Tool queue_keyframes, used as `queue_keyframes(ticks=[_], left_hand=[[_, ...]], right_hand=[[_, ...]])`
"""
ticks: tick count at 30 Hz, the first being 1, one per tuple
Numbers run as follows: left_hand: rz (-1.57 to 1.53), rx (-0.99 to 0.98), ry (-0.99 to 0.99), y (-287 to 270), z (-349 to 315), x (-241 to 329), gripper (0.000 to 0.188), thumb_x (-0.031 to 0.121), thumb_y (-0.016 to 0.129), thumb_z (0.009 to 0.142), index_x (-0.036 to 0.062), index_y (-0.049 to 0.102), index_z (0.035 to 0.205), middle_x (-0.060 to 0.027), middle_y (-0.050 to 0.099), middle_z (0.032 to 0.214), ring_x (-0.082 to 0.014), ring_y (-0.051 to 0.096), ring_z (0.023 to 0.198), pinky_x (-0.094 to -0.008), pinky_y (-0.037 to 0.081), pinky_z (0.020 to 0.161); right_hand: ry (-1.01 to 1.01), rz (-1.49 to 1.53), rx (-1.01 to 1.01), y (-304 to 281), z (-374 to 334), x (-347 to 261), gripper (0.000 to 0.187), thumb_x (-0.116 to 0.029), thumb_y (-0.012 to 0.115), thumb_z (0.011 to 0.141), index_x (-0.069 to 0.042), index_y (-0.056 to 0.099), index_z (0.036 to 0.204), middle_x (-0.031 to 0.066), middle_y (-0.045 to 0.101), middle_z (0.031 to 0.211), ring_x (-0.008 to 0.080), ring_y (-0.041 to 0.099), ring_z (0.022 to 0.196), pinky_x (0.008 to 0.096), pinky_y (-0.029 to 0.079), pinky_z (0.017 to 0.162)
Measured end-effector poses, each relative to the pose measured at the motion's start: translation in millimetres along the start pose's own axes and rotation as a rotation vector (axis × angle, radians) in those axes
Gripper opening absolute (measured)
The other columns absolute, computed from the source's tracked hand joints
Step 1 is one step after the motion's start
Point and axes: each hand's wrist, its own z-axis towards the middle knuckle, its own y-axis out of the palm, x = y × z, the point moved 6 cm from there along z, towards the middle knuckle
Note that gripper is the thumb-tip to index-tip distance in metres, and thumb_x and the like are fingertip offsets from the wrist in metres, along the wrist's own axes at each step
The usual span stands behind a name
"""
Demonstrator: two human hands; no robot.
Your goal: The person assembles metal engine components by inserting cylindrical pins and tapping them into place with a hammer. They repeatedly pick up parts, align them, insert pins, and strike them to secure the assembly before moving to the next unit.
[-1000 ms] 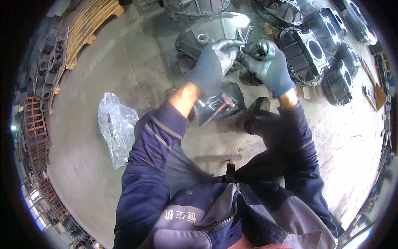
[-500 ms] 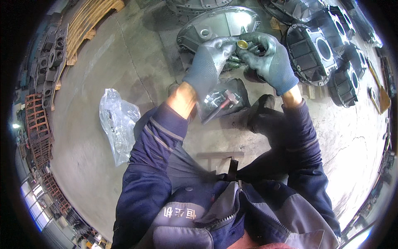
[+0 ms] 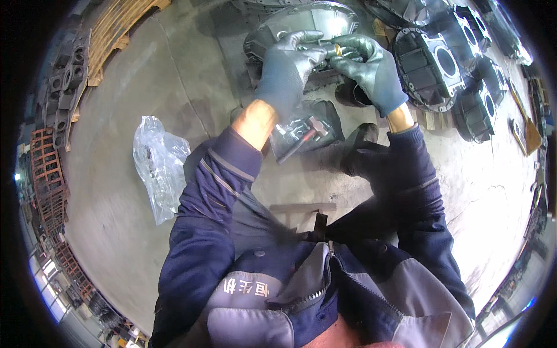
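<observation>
Both of my hands wear grey-blue work gloves with dark coated palms and fingers. A small short metal bushing (image 3: 337, 50) with a brass-coloured end sits between my left hand (image 3: 292, 65) and my right hand (image 3: 371, 68). The fingertips of both close on it from either side. Behind and below them stands a large dark cast-metal housing (image 3: 272, 36), partly covered by my hands. Nearer me on the floor, a hammer (image 3: 304, 141) with a red-and-dark handle lies across a dark plastic bag (image 3: 328, 120) holding several small metal parts.
At left lies a clear plastic bag (image 3: 159, 168) on the concrete floor. Several dark cast housings (image 3: 430, 69) stand at the right. A dark round cup-like part (image 3: 355, 94) sits below my right hand. A wooden pallet (image 3: 119, 35) is at far left.
The bushing has turned, so its open brass-coloured end shows narrower. My left fingers have opened out slightly around it, and the whole view has shifted a little.
</observation>
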Motion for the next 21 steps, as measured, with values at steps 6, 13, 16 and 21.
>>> queue_keyframes(ticks=[6, 13, 16, 21], left_hand=[[-0.092, -0.035, 0.051, 2.4, -0.3, 6.3, 0.037, -0.007, 0.065, 0.091, -0.0062, 0.062, 0.128, -0.0126, 0.074, 0.108, -0.0142, 0.069, 0.095, -0.0257, 0.055, 0.091], [0.131, 0.020, 0.083, 3.9, -3.6, 11.4, 0.034, -0.011, 0.066, 0.090, -0.0063, 0.065, 0.124, -0.0135, 0.074, 0.113, -0.0152, 0.070, 0.100, -0.0263, 0.056, 0.092], [0.040, 0.022, 0.076, 3.9, -1.4, 5.5, 0.032, -0.010, 0.066, 0.090, -0.0042, 0.068, 0.121, -0.0109, 0.073, 0.110, -0.0139, 0.069, 0.097, -0.0255, 0.055, 0.089], [-0.002, -0.002, 0.099, 3.7, 1.9, 2.0, 0.030, -0.009, 0.066, 0.090, -0.0019, 0.070, 0.118, -0.0088, 0.073, 0.106, -0.0125, 0.068, 0.091, -0.0240, 0.055, 0.084]], right_hand=[[-0.101, 0.117, -0.049, 2.1, 0.8, 0.6, 0.031, -0.003, 0.080, 0.088, 0.002, 0.068, 0.117, 0.0073, 0.072, 0.112, 0.0118, 0.068, 0.100, 0.0275, 0.057, 0.092], [-0.074, 0.060, -0.020, 2.9, 1.2, 4.5, 0.034, -0.004, 0.080, 0.087, 0.003, 0.068, 0.118, 0.0088, 0.073, 0.111, 0.0130, 0.068, 0.100, 0.0280, 0.057, 0.090], [-0.086, 0.069, -0.008, 1.2, 0.8, 1.7, 0.035, -0.005, 0.081, 0.087, 0.003, 0.068, 0.119, 0.0091, 0.074, 0.110, 0.0130, 0.068, 0.100, 0.0275, 0.057, 0.090], [-0.062, 0.011, 0.002, -3.2, 0.0, 2.1, 0.035, -0.007, 0.081, 0.087, 0.003, 0.069, 0.118, 0.0098, 0.074, 0.110, 0.0133, 0.068, 0.099, 0.0276, 0.057, 0.089]])
